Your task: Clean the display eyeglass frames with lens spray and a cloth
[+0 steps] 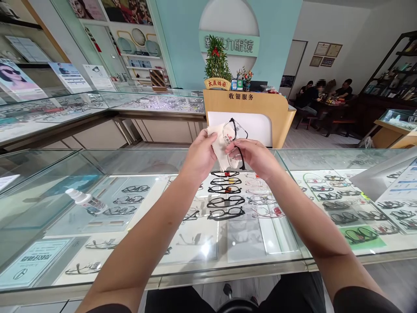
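Above the glass display case, my left hand (202, 153) is closed on a cream cleaning cloth (219, 157) with a zigzag edge and red print. My right hand (256, 155) pinches a pair of eyeglasses (241, 160) near the middle of the frame. The eyeglasses have a black upper rim and clear lenses, and are turned nearly upright on end. Part of the cloth lies behind the lenses, its print showing through the lower one. Whether the cloth presses on the lens, I cannot tell. Some of my left fingers are hidden behind the cloth.
A white spray bottle (86, 201) is at the left of the glass display case (182, 270). Rows of eyeglass frames (226, 201) lie under the glass. Beyond stands a wooden cashier counter (283, 114) with a potted plant (216, 61). Several people sit at a table, far right.
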{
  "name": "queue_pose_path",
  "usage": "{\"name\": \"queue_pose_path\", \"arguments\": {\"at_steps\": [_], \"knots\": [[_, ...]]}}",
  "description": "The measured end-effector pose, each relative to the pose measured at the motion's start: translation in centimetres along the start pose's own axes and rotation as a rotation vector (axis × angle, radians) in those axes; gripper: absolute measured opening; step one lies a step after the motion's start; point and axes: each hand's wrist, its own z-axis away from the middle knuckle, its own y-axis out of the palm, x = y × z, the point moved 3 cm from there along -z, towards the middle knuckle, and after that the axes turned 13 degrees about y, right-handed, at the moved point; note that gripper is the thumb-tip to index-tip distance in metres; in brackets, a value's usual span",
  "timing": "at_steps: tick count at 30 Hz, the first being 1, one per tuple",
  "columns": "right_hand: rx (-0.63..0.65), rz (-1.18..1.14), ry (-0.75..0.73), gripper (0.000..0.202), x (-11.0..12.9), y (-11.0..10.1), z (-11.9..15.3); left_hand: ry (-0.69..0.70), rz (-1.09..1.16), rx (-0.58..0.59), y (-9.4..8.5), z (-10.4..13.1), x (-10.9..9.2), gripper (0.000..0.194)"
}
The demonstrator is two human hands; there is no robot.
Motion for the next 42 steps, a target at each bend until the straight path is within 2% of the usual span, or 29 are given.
{"name": "queue_pose_path", "arguments": {"at_steps": [2,5,9,14,16,21,26,30,38,42], "knots": [[0.002,0.003,-0.012,0.025,0.0,-0.1,0.0,0.031,-0.01,0.038,0.2,0.0,-0.3,0.011],[0.025,0.005,-0.032,0.025,0.1,-0.1,0.1,0.042,-0.075,0.094,0.2,0.0,-0.3,0.03],[0.036,0.001,-0.025,0.024,0.3,0.2,0.3,0.076,-0.102,0.033,-0.3,-0.1,0.1,0.032],[0.071,0.01,-0.041,0.025,0.4,0.5,0.5,0.037,-0.008,0.024,-0.5,-0.2,0.4,0.055],[0.096,0.014,-0.048,0.025,0.4,0.5,0.5,0.0,0.012,0.099,-0.3,-0.2,0.3,0.054],[0.157,0.027,-0.073,0.025,0.6,0.4,0.6,-0.054,0.006,0.381,0.4,0.2,-0.5,0.035],[0.167,0.017,-0.049,0.027,0.8,0.4,0.8,-0.035,-0.036,0.465,0.6,0.5,-0.8,0.043],[0.198,0.0,-0.038,0.027,0.7,0.3,0.7,-0.007,-0.005,0.447,0.9,0.6,-0.4,0.048],[0.208,0.041,-0.025,0.023,-0.8,0.7,-0.3,0.079,-0.088,0.267,0.9,0.5,0.5,0.059],[0.159,0.031,-0.032,0.026,-0.2,0.5,0.0,0.077,-0.043,0.245,0.3,-0.2,0.2,0.052]]}}
